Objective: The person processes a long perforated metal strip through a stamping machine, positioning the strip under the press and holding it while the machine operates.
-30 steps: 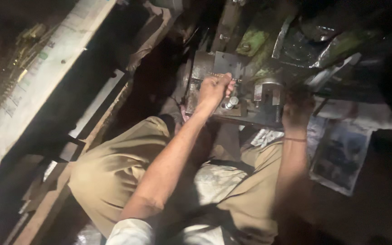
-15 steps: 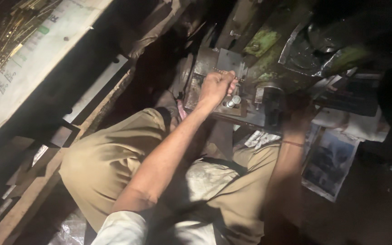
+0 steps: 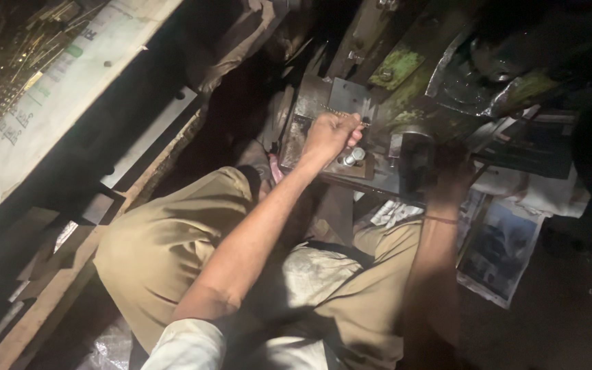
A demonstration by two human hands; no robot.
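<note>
Seemingly to feed it straight, the left hand [image 3: 330, 133] pinches a thin brass strip [image 3: 340, 113] at the press [image 3: 405, 96]; the right hand [image 3: 450, 175], apart, grips something unclear in shadow.

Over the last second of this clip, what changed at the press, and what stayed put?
Little changed. The left hand stays closed around a thin brass-coloured strip at the grey metal die block; the right hand stays in shadow by the dark steel cylinder. Only the head camera shifted, sliding the scene slightly.

left hand [image 3: 330, 135] fisted at metal plate [image 3: 348, 96] | right hand [image 3: 450, 175] shadowed
</note>
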